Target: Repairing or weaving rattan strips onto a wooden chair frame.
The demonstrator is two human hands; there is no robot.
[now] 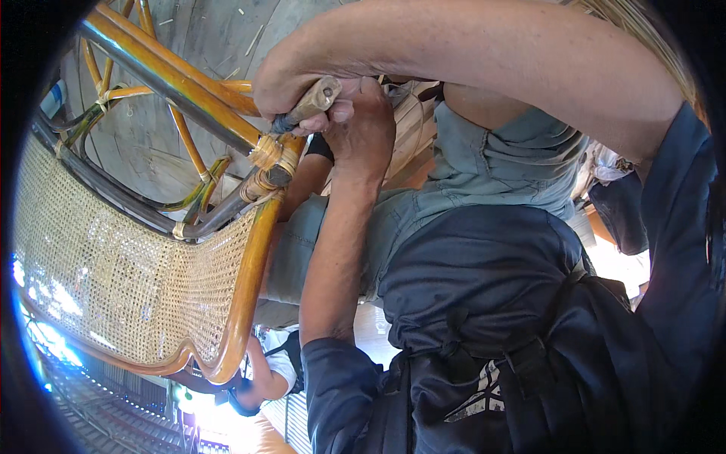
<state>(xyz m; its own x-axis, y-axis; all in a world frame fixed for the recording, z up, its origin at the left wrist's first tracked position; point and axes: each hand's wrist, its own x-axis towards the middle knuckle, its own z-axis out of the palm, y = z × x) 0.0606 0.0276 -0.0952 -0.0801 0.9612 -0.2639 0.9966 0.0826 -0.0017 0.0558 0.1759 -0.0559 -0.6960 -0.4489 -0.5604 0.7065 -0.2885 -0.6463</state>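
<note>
My right hand (283,85) is closed around a tool with a worn wooden handle (319,94). A dark wrap or collar shows at the handle's lower end, beside a chair joint; the working tip is hidden. Just right of it, my left hand (365,129) has its fingers curled in; what they hold, if anything, is hidden. The joint's strip binding (268,155) is pale and frayed at the top, where dark and amber poles meet. These belong to a rattan chair (249,280) that lies tipped, with a woven cane panel (113,250).
Plank flooring (204,45) with scattered strip scraps lies beyond the chair. Thin curved rattan braces (189,144) cross its frame. Long pale strips (643,23) lie at the upper right. Another person (276,371) is in the background at the bottom.
</note>
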